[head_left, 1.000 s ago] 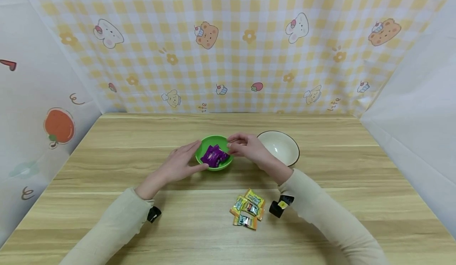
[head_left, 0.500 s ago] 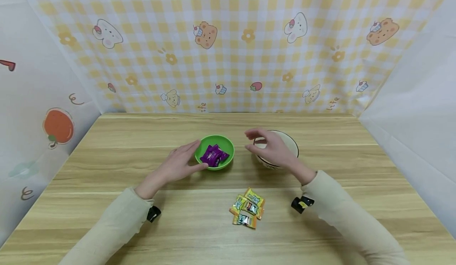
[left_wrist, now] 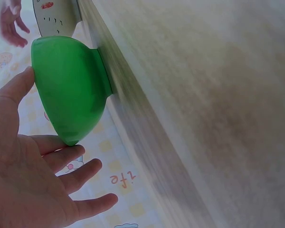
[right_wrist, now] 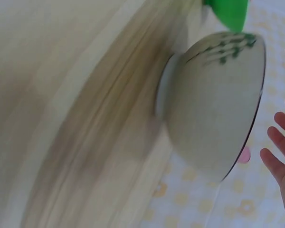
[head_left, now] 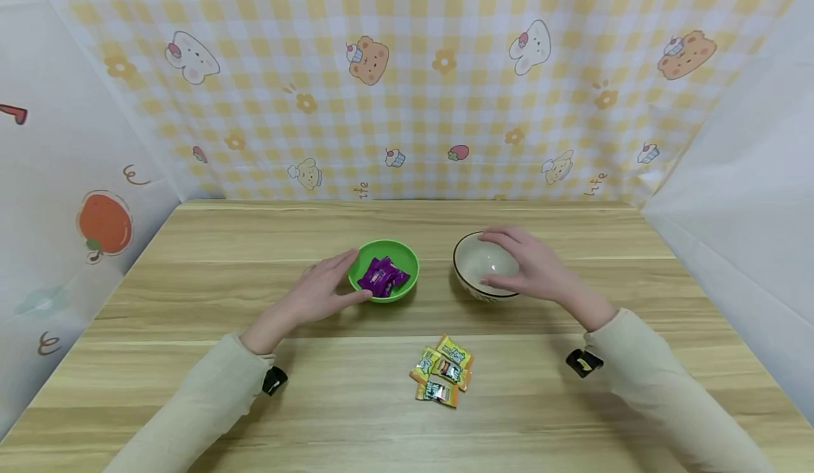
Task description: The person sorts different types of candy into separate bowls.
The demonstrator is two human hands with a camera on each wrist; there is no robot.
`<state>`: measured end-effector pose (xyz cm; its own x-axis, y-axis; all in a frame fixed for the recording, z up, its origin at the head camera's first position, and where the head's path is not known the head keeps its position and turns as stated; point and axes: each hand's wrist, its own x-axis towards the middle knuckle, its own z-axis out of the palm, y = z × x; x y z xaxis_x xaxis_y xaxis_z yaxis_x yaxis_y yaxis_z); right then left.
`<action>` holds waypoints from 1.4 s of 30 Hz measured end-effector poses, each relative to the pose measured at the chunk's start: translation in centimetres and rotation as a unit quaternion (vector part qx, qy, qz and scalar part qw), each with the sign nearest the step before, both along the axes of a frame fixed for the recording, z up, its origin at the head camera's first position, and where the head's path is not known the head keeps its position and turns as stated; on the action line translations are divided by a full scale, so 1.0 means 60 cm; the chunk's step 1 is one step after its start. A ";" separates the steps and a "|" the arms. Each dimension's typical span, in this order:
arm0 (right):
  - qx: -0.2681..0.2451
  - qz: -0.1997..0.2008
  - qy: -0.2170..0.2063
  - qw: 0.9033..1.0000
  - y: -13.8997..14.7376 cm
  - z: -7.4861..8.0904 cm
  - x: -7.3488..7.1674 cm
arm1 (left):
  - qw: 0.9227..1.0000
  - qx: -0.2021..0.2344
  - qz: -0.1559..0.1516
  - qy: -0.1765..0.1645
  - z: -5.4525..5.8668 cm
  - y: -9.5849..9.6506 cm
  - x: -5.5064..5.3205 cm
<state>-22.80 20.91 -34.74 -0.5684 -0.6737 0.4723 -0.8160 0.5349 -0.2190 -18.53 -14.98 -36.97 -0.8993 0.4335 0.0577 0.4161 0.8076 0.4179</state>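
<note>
A green bowl (head_left: 405,257) holds purple-wrapped candies (head_left: 380,277). My left hand (head_left: 318,290) is at its left side, thumb and index fingertips at the rim and the other fingers spread, as the left wrist view shows against the bowl's outer wall (left_wrist: 69,85). To the right stands a cream bowl (head_left: 473,264) with a dark rim. My right hand (head_left: 531,264) is over this bowl's right part, fingers apart and holding nothing. In the right wrist view, the bowl's side (right_wrist: 213,109) bears a green pattern, and the right hand's fingers (right_wrist: 280,140) are beyond the rim.
Several yellow candy packets (head_left: 453,372) lie in a small pile on the wooden table (head_left: 356,402), nearer me than the bowls. Behind the table hangs a yellow checked cloth (head_left: 407,105) with cartoon prints. White cloth (head_left: 750,176) stands at the sides.
My right hand has moved from the green bowl's right rim rightward across to the cream bowl, its fingers spreading apart. My left hand has stayed at the green bowl.
</note>
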 end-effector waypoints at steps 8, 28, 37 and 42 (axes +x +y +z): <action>0.040 -0.027 -0.030 0.998 0.041 -0.010 0.004 | 1.000 0.001 0.001 -0.003 0.001 0.001 -0.001; 0.068 -0.070 -0.142 0.985 0.066 -0.021 0.004 | 0.998 0.030 -0.010 0.056 0.005 0.006 0.007; 0.067 -0.068 -0.142 0.985 0.065 -0.021 0.003 | 0.969 0.146 -0.090 0.179 0.031 0.055 0.039; 0.070 -0.072 -0.147 0.984 0.065 -0.020 0.003 | 0.982 0.135 -0.126 0.030 0.019 0.085 0.064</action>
<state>-22.62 24.79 -35.93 -0.7610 -0.6232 0.1805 -0.6417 0.6822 -0.3503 -14.69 -9.87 -35.81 -0.7569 0.6037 0.2504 0.6189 0.5392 0.5711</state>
